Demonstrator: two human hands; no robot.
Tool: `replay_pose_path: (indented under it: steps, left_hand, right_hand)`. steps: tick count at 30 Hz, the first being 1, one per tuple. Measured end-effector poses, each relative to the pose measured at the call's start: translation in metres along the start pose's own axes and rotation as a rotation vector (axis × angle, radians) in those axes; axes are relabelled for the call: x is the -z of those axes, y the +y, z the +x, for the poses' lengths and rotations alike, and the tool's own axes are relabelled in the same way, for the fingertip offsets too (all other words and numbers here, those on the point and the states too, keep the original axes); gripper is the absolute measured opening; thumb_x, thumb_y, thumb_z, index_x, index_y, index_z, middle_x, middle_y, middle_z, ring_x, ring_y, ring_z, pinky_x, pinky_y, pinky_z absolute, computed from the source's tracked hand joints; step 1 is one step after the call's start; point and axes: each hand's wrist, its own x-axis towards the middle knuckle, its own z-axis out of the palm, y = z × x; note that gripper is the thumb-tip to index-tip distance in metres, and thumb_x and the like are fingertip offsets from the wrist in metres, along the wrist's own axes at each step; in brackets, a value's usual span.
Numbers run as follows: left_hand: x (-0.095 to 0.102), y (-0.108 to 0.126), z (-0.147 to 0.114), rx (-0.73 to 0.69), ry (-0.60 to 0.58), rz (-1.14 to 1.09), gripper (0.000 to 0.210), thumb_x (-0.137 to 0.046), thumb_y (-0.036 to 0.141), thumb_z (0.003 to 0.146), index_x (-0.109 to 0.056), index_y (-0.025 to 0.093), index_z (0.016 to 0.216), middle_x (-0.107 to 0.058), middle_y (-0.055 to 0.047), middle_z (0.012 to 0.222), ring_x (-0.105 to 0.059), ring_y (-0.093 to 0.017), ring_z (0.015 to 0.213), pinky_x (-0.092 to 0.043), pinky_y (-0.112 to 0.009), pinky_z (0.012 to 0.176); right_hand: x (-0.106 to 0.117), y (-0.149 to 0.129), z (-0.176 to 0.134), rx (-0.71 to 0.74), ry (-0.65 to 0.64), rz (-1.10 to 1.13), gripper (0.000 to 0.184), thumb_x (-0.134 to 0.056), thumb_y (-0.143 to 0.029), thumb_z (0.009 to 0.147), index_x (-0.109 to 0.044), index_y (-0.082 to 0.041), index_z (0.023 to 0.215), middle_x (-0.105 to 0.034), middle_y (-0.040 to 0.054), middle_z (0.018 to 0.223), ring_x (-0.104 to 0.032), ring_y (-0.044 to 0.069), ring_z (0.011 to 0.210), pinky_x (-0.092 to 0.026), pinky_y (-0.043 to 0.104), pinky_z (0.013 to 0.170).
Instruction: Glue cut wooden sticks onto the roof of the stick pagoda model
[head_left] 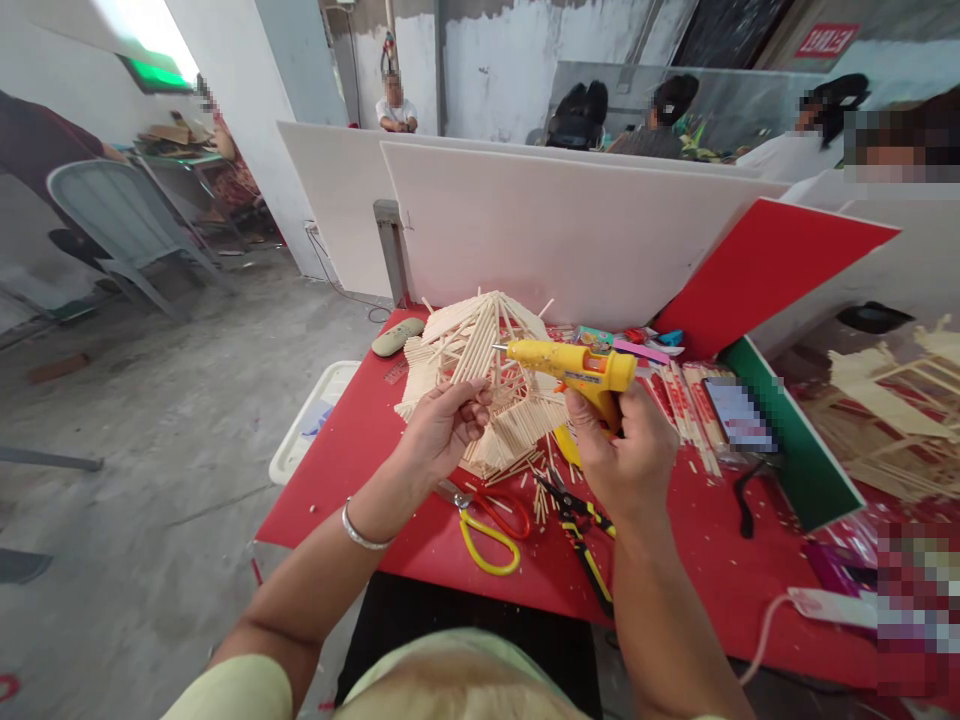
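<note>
A yellow hot glue gun (pixel 574 368) is gripped in my right hand (pixel 634 445), its metal nozzle pointing left above a model house (pixel 480 335) built of pale wooden sticks. My left hand (pixel 454 425) is closed in a pinch at the front left of the model; anything between its fingertips is too small to make out. Below the hands lie scissors (pixel 491 535) with one red and one yellow handle loop. Black-and-yellow pliers (pixel 585 540) rest to their right, beside a few short stick pieces (pixel 541 500).
The red tabletop (pixel 712 570) also bears a phone (pixel 741 415), packs of sticks (pixel 682 400) and a beige oval object (pixel 397 337). White boards (pixel 540 220) stand along the back, and a green panel (pixel 795 440) borders the right. Other people sit beyond the boards.
</note>
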Motion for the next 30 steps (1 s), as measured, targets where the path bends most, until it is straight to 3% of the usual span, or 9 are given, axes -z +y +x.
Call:
replay_pose_path:
  steps: [5, 9, 13, 16, 20, 22, 24, 26, 30]
  left_hand:
    - [0.007, -0.003, -0.007, 0.049, -0.027, 0.006, 0.019, -0.079, 0.019, 0.073, -0.063, 0.010, 0.080, -0.062, 0.001, 0.069, -0.053, -0.003, 0.048, -0.040, -0.011, 0.040]
    - [0.023, -0.021, -0.037, 0.118, -0.105, 0.032, 0.018, -0.076, 0.025, 0.080, -0.064, 0.014, 0.085, -0.061, 0.001, 0.074, -0.052, -0.002, 0.048, -0.036, -0.011, 0.037]
    - [0.047, -0.051, -0.072, 0.152, -0.243, 0.082, 0.018, -0.073, 0.030, 0.083, -0.067, 0.016, 0.093, -0.059, 0.002, 0.066, -0.049, -0.004, 0.039, -0.035, -0.015, 0.035]
    - [0.066, -0.073, -0.084, 0.205, -0.227, 0.124, 0.022, -0.074, 0.033, 0.082, -0.070, 0.016, 0.097, -0.058, 0.001, 0.065, -0.051, -0.007, 0.040, -0.035, -0.017, 0.035]
    - [0.088, -0.087, -0.087, 0.116, -0.112, 0.181, 0.021, -0.077, 0.034, 0.079, -0.069, 0.015, 0.078, -0.060, -0.002, 0.073, -0.054, -0.006, 0.050, -0.038, -0.017, 0.041]
    - [0.097, -0.090, -0.089, 0.036, -0.040, 0.233, 0.019, -0.080, 0.031, 0.076, -0.071, 0.015, 0.078, -0.060, -0.001, 0.070, -0.049, -0.003, 0.049, -0.037, -0.015, 0.043]
    - [0.104, -0.091, -0.093, 0.028, -0.004, 0.281, 0.018, -0.079, 0.031, 0.078, -0.074, 0.015, 0.082, -0.053, 0.003, 0.054, -0.041, -0.001, 0.040, -0.031, -0.013, 0.039]
    - [0.109, -0.092, -0.097, 0.076, 0.004, 0.299, 0.023, -0.076, 0.036, 0.080, -0.074, 0.015, 0.088, -0.051, 0.004, 0.045, -0.041, -0.004, 0.033, -0.027, -0.014, 0.033]
    - [0.117, -0.092, -0.104, 0.077, 0.051, 0.242, 0.032, -0.079, 0.039, 0.074, -0.074, 0.013, 0.093, -0.073, -0.009, 0.074, -0.068, -0.019, 0.058, -0.048, -0.022, 0.038]
  right_hand:
    - [0.017, 0.011, -0.012, -0.197, 0.040, -0.019, 0.030, -0.064, -0.050, 0.086, -0.064, -0.020, 0.091, -0.058, -0.0022, 0.067, -0.049, 0.011, 0.058, -0.037, 0.024, 0.058]
    - [0.043, 0.071, -0.047, -0.486, -0.007, -0.177, 0.038, -0.047, -0.054, 0.093, -0.065, -0.021, 0.096, -0.067, 0.0035, 0.078, -0.056, 0.016, 0.067, -0.038, 0.027, 0.061]
    - [0.065, 0.154, -0.105, -0.797, -0.306, -0.416, 0.051, -0.038, -0.060, 0.092, -0.067, -0.020, 0.079, -0.066, 0.0083, 0.069, -0.057, 0.023, 0.065, -0.036, 0.032, 0.058]
    - [0.075, 0.184, -0.138, -0.886, -0.473, -0.493, 0.054, -0.036, -0.058, 0.093, -0.070, -0.016, 0.084, -0.071, 0.0145, 0.077, -0.061, 0.028, 0.073, -0.040, 0.036, 0.062]
    - [0.067, 0.154, -0.147, -0.561, -0.383, -0.806, 0.052, -0.042, -0.049, 0.093, -0.067, -0.008, 0.113, -0.067, 0.0249, 0.110, -0.060, 0.036, 0.098, -0.044, 0.046, 0.078]
    - [0.051, 0.117, -0.147, -0.336, -0.335, -0.688, 0.046, -0.045, -0.044, 0.094, -0.064, -0.011, 0.121, -0.066, 0.0195, 0.117, -0.058, 0.033, 0.106, -0.045, 0.045, 0.087]
    - [0.028, 0.075, -0.150, -0.162, -0.459, -0.406, 0.036, -0.047, -0.038, 0.095, -0.065, -0.016, 0.118, -0.069, 0.0120, 0.112, -0.060, 0.026, 0.105, -0.046, 0.040, 0.092]
    - [0.002, 0.036, -0.159, -0.026, -0.731, -0.182, 0.037, -0.049, -0.030, 0.094, -0.059, -0.020, 0.128, -0.066, 0.0092, 0.120, -0.059, 0.021, 0.110, -0.046, 0.035, 0.096]
    - [-0.037, -0.006, -0.175, 0.096, -0.939, -0.258, 0.053, -0.050, -0.016, 0.088, -0.048, -0.019, 0.141, -0.057, 0.0157, 0.131, -0.053, 0.027, 0.118, -0.045, 0.039, 0.098]
